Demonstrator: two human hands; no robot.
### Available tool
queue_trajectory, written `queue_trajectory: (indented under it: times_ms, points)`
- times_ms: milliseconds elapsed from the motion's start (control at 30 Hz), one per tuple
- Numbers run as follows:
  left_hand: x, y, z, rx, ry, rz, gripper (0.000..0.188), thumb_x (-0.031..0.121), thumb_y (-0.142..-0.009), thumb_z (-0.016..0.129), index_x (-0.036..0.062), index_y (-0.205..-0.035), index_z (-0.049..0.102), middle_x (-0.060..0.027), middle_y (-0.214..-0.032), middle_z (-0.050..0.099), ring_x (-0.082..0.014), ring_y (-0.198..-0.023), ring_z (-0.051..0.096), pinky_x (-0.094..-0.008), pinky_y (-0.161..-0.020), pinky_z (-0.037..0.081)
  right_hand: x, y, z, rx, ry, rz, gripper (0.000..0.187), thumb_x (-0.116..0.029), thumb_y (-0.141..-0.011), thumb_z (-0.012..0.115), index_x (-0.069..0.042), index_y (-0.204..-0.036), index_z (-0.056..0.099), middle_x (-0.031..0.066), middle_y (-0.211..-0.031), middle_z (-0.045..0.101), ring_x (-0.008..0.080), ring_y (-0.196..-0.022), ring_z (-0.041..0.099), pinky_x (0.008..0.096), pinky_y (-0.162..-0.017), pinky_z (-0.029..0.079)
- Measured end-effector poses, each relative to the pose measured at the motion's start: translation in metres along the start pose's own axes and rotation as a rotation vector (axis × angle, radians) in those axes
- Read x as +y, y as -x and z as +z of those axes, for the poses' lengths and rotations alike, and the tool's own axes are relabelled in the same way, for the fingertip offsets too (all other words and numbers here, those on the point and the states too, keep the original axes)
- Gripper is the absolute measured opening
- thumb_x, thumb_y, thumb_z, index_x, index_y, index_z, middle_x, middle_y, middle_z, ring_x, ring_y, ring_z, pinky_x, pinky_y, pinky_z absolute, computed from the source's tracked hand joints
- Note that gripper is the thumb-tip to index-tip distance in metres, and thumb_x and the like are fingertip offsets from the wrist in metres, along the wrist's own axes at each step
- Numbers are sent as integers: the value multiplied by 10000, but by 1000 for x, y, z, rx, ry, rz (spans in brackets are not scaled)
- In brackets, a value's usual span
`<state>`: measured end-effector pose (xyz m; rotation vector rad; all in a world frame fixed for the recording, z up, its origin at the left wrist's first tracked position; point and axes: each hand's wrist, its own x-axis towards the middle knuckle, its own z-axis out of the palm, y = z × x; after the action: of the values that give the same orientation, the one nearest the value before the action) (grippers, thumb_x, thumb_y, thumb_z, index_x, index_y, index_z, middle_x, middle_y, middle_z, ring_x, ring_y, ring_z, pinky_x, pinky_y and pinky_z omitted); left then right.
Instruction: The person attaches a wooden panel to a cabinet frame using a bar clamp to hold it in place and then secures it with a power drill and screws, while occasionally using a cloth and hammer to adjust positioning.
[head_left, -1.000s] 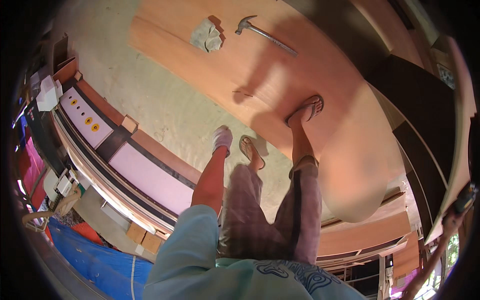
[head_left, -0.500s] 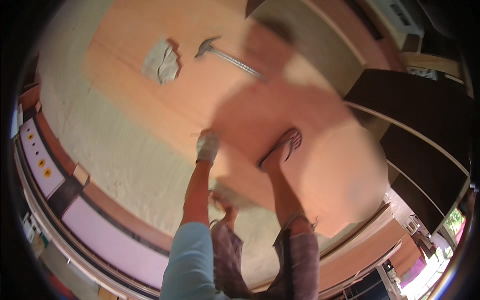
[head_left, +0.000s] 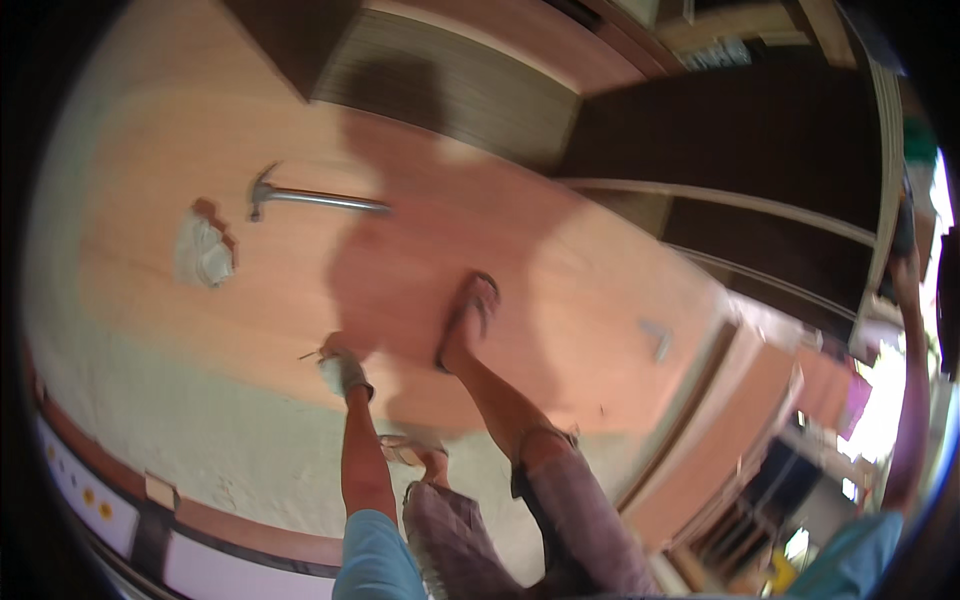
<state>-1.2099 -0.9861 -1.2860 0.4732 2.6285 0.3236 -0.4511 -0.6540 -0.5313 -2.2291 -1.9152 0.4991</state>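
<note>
My left hand (head_left: pixel 345 374), in a pale work glove, hovers low over an orange-lit wooden board (head_left: pixel 270 310). Its fingers are closed round a thin nail-like piece (head_left: pixel 310 355) that sticks out to the left. My right arm reaches up along the far right edge, where my right hand (head_left: pixel 904 268) is closed by a dark thing (head_left: pixel 903 225), too blurred to name, beside the dark cabinet. A claw hammer (head_left: pixel 325 199) with a metallic handle lies on the board. Left of it sits a crumpled whitish cloth (head_left: pixel 207 252).
A dark shelved cabinet frame (head_left: pixel 720 140) stands at the upper right. My sandalled foot (head_left: pixel 470 310) rests on the board. A small grey piece (head_left: pixel 657 340) lies toward its right side. Stacked wooden panels (head_left: pixel 720 440) are at the lower right, a white-and-lilac panel (head_left: pixel 240 565) at the lower left.
The view has swung, so the hammer and cloth sit further left and lower. My right arm has come into view at the right. The left hand still holds the thin piece.
</note>
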Motion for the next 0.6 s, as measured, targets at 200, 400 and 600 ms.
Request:
queue_trajectory:
  times_ms: [200,400,600]
  points:
    - [67,0,9,-125,-128,-261,307,251,-944,571,7,-1049,725,-189,-934,756,-349,-788,739,-507,-620,546,76,-5,-102,85,614,-205,637,-272,-945,548,-27,-1517,410,71,-1136,624,171,-940,597,322,-847,505]
    - [65,-28,-21,-412,-756,92,274,280,-982,552,111,-1115,721,-60,-1059,736,-261,-939,706,-472,-723,540,48,5,-53,74,463,103,500,-212,-917,592,6,-1364,545,47,-1075,626,133,-938,579,297,-858,492]
    - [-29,67,-191,-656,-953,1024,126,240,-945,613,137,-991,670,-34,-875,700,-162,-768,665,-374,-616,513,-4,-9,1,227,422,-245,596,-162,-848,631,-18,-1408,490,228,-1086,693,372,-997,690,401,-884,526]
